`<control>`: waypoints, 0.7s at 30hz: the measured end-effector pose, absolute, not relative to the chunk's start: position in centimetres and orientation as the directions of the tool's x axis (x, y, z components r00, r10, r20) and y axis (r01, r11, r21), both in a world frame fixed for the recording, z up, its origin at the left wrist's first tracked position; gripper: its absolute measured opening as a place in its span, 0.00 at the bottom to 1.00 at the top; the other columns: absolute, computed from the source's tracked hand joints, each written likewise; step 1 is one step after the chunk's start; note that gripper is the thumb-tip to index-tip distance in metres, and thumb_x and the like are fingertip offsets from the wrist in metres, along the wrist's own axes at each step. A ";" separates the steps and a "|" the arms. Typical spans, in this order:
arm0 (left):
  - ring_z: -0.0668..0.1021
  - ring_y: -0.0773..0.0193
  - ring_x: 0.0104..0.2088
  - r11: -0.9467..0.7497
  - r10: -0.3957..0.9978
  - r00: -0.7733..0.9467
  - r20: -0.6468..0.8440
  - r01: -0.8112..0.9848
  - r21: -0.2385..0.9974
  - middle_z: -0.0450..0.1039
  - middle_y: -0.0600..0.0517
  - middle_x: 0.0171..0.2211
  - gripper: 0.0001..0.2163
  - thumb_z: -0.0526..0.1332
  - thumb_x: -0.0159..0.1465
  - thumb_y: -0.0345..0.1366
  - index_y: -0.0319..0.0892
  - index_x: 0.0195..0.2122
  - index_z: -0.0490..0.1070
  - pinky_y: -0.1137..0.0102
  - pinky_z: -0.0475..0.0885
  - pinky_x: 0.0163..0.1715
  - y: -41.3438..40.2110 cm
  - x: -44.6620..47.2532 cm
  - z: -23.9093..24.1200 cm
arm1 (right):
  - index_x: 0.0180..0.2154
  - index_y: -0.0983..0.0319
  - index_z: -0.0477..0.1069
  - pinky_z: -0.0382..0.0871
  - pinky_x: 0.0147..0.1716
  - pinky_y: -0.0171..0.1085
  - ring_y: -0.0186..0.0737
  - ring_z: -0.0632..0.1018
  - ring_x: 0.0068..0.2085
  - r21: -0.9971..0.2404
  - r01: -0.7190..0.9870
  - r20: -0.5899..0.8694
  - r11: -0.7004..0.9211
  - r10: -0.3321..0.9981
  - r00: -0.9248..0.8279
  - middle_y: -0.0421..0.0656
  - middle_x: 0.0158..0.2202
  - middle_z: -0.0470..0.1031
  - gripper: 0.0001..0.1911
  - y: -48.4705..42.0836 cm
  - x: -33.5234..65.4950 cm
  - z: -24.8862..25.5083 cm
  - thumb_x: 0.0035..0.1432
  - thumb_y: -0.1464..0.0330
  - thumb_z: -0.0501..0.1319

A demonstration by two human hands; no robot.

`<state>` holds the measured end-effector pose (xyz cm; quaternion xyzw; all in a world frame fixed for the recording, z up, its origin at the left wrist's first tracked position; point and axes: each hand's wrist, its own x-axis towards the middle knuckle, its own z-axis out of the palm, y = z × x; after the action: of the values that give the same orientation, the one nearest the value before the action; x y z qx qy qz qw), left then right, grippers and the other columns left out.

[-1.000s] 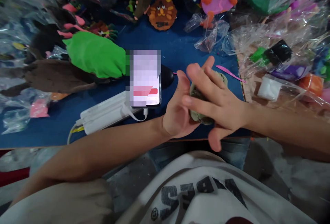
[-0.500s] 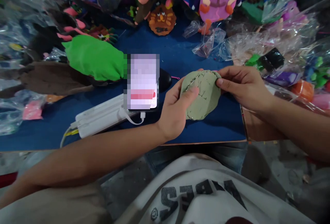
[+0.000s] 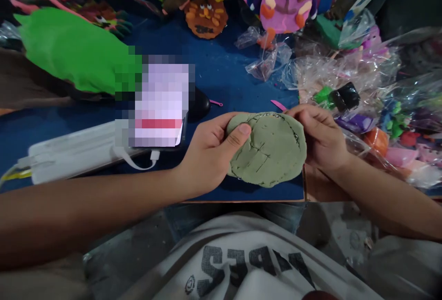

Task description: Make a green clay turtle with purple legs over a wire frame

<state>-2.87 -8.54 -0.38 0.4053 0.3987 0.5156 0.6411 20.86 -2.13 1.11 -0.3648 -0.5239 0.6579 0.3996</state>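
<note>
A flat, rounded slab of grey-green modelling clay (image 3: 272, 152) is held up just over the table's front edge. Scratched lines cross its face, and a rough dark line runs along part of its rim. My left hand (image 3: 214, 148) grips the slab's left side, thumb on top and fingers beneath. At the upper right edge, my right hand (image 3: 321, 134) is closed on the slab, its fingertips partly hidden behind the rim. A pink clay knife (image 3: 278, 105) lies just beyond the slab, partly covered by my right hand.
A lit phone (image 3: 160, 106) leans by a white power strip (image 3: 79, 148) on the blue table (image 3: 221, 79). Green clay (image 3: 79, 51) lies at left. Clay figures, including a brown lion face (image 3: 206, 17), stand behind. Plastic bags (image 3: 373, 70) with coloured clay fill the right.
The clay slab has turned to face me more squarely and appears larger. My right hand has shifted down along its edge. The whole view has swung to the right.
</note>
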 end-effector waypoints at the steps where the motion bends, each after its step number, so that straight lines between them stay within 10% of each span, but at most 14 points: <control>1: 0.86 0.59 0.41 0.138 0.984 0.150 -0.094 -0.317 0.938 0.85 0.49 0.41 0.15 0.69 0.74 0.49 0.46 0.55 0.83 0.67 0.82 0.39 -8.6 -2.9 -0.2 | 0.41 0.54 0.86 0.72 0.26 0.35 0.33 0.77 0.27 -0.971 -0.145 -0.108 -0.191 0.887 -0.450 0.38 0.31 0.80 0.12 -2.1 20.9 1.2 0.70 0.53 0.71; 16: 0.83 0.65 0.34 0.172 0.982 0.122 -0.143 -0.285 0.943 0.82 0.53 0.35 0.08 0.69 0.75 0.42 0.46 0.48 0.86 0.72 0.81 0.32 -8.8 -2.9 0.5 | 0.39 0.55 0.87 0.67 0.28 0.33 0.31 0.73 0.29 -0.995 0.104 -0.031 0.009 0.924 -0.381 0.37 0.31 0.78 0.11 -3.0 20.7 1.4 0.70 0.55 0.73; 21: 0.87 0.57 0.48 0.121 0.991 0.010 -0.130 -0.446 0.887 0.86 0.51 0.41 0.10 0.65 0.78 0.40 0.43 0.51 0.85 0.61 0.86 0.49 -8.4 -2.6 0.2 | 0.36 0.55 0.84 0.73 0.26 0.35 0.35 0.75 0.28 -0.986 0.103 -0.164 -0.132 0.888 -0.430 0.38 0.26 0.73 0.24 -2.4 21.6 1.5 0.72 0.44 0.66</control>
<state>-2.58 -8.36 0.19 0.3337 0.4083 0.5729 0.6274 21.62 -2.40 1.49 -0.4291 -0.5771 0.6181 0.3175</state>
